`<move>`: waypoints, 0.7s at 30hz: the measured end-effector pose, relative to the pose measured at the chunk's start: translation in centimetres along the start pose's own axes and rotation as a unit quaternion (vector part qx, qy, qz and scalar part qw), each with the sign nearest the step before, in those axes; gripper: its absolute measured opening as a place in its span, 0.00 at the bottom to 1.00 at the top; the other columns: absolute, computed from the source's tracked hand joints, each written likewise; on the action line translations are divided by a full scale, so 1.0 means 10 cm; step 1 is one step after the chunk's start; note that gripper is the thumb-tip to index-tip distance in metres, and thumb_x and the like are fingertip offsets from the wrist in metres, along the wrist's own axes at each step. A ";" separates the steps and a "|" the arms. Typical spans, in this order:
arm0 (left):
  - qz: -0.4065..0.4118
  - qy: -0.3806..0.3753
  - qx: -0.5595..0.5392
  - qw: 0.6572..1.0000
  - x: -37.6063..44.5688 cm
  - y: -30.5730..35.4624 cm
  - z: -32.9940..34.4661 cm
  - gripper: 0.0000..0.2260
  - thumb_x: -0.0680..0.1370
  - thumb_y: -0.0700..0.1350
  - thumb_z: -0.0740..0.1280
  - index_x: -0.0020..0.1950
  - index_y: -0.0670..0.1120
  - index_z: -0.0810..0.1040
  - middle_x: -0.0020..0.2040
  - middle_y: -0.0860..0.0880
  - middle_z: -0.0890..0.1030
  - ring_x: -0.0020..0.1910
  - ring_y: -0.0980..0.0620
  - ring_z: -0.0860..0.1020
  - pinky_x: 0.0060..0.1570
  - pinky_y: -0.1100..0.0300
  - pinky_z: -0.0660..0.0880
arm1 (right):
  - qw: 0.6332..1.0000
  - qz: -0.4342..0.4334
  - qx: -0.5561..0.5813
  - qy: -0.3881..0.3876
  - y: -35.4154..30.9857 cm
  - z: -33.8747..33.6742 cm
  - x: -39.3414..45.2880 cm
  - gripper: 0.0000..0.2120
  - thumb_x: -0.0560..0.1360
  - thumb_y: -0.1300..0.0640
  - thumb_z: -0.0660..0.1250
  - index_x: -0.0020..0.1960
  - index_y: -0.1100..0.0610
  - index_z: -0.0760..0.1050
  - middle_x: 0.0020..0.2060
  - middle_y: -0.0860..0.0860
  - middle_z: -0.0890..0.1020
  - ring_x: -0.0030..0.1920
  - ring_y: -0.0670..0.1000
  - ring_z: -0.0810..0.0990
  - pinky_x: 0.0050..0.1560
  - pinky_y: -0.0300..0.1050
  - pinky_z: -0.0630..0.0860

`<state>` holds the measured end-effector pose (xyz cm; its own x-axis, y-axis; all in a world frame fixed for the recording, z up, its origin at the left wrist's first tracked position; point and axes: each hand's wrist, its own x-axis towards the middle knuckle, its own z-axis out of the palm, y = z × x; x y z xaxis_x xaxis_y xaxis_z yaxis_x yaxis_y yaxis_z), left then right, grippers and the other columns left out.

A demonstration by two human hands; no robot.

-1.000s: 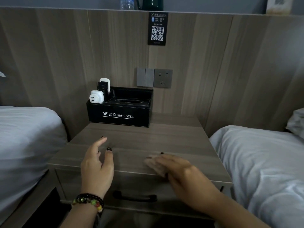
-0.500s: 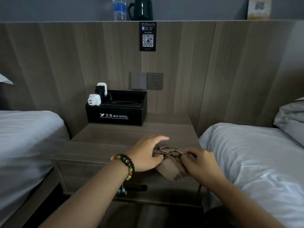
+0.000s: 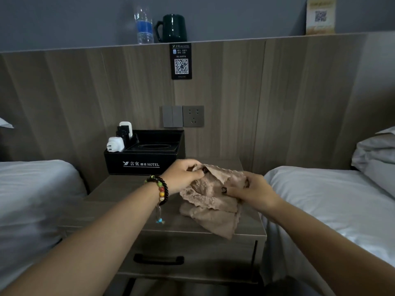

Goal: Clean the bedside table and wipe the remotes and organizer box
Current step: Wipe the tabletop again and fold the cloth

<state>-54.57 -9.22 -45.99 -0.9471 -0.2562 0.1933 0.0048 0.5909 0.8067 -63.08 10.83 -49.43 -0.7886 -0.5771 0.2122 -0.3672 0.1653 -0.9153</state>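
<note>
Both hands are gripping the crumpled tan cloth (image 3: 210,199) above the bedside table's (image 3: 119,201) front right corner — the left hand (image 3: 181,178) is pinching its far edge, the right hand (image 3: 254,192) its right side. The organizer box (image 3: 142,162), with the remotes (image 3: 125,131) standing upright in its left compartment, is sitting at the table's back left corner — beyond and left of the cloth, nearer the left hand.

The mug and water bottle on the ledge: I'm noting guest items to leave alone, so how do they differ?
The mug is dark, opaque and handled; the water bottle is clear, taller, slimmer, with a blue label. The bottle stands left of the mug. Both stand upright on the headboard ledge.
</note>
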 end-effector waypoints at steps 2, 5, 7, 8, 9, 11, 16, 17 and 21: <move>0.011 0.005 -0.009 1.000 0.04 0.08 -0.06 0.07 0.78 0.42 0.67 0.41 0.49 0.80 0.37 0.52 0.79 0.40 0.55 0.76 0.44 0.62 0.71 | 1.000 -0.013 0.007 0.004 -0.09 -0.06 0.06 0.06 0.71 0.64 0.75 0.48 0.62 0.83 0.38 0.53 0.85 0.38 0.45 0.82 0.39 0.38 0.79; 0.030 0.043 -0.008 0.999 0.19 0.24 -0.15 0.07 0.78 0.42 0.67 0.40 0.48 0.78 0.37 0.50 0.77 0.39 0.53 0.75 0.42 0.60 0.70 | 0.998 -0.031 -0.026 0.056 -0.31 -0.14 0.31 0.05 0.73 0.65 0.71 0.44 0.57 0.84 0.32 0.46 0.83 0.31 0.39 0.80 0.32 0.34 0.75; 0.046 0.088 -0.008 0.995 0.32 0.38 -0.22 0.04 0.78 0.42 0.66 0.44 0.47 0.77 0.40 0.48 0.78 0.41 0.51 0.76 0.44 0.60 0.72 | 0.994 -0.042 -0.038 0.095 -0.54 -0.21 0.48 0.09 0.75 0.66 0.68 0.43 0.55 0.84 0.33 0.48 0.83 0.30 0.41 0.79 0.30 0.34 0.74; 0.049 0.103 -0.021 0.993 0.37 0.45 -0.27 0.02 0.78 0.42 0.67 0.47 0.48 0.78 0.45 0.48 0.79 0.45 0.51 0.77 0.48 0.59 0.74 | 0.993 -0.047 -0.030 0.103 -0.66 -0.25 0.55 0.08 0.75 0.66 0.68 0.43 0.56 0.83 0.33 0.49 0.82 0.29 0.42 0.78 0.30 0.34 0.74; 0.049 0.110 -0.034 0.992 0.43 0.51 -0.32 0.04 0.78 0.42 0.67 0.50 0.50 0.78 0.50 0.49 0.80 0.49 0.51 0.78 0.53 0.58 0.74 | 0.993 -0.053 -0.020 0.101 -0.78 -0.31 0.60 0.06 0.75 0.65 0.70 0.42 0.57 0.83 0.31 0.48 0.81 0.28 0.41 0.77 0.30 0.34 0.74; 0.043 0.094 -0.062 0.993 0.49 0.62 -0.41 0.07 0.77 0.43 0.68 0.50 0.55 0.78 0.56 0.50 0.79 0.53 0.51 0.78 0.58 0.56 0.74 | 0.995 -0.059 -0.029 0.071 -0.98 -0.44 0.68 0.06 0.74 0.60 0.72 0.38 0.56 0.82 0.25 0.44 0.78 0.25 0.39 0.75 0.28 0.31 0.71; -0.012 -0.073 -0.315 0.946 0.33 0.71 -0.50 0.11 0.73 0.45 0.65 0.54 0.47 0.79 0.46 0.46 0.81 0.44 0.50 0.79 0.48 0.53 0.74 | 0.999 -0.040 -0.007 0.018 -1.19 -0.67 0.75 0.11 0.70 0.50 0.76 0.43 0.58 0.86 0.39 0.54 0.86 0.41 0.52 0.83 0.47 0.45 0.80; -0.026 -0.109 -0.351 0.930 0.28 0.70 -0.50 0.13 0.71 0.49 0.64 0.53 0.46 0.79 0.41 0.47 0.80 0.40 0.50 0.77 0.44 0.55 0.73 | 0.999 -0.037 -0.001 0.009 -1.20 -0.68 0.75 0.15 0.66 0.46 0.77 0.44 0.58 0.86 0.42 0.55 0.87 0.44 0.53 0.84 0.52 0.47 0.80; -0.047 -0.095 -0.311 0.944 0.21 0.60 -0.37 0.05 0.78 0.41 0.64 0.46 0.44 0.79 0.34 0.49 0.77 0.32 0.55 0.76 0.35 0.60 0.75 | 0.999 -0.020 0.026 -0.039 -1.23 -0.64 0.68 0.26 0.61 0.39 0.75 0.45 0.60 0.85 0.45 0.58 0.87 0.48 0.55 0.85 0.54 0.48 0.81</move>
<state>-55.32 -9.03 -38.67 -0.9930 -0.1076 0.0487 0.0497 -0.0069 0.9987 -67.07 9.99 -34.58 -0.7318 -0.6437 0.2238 -0.3704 0.1000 -0.9235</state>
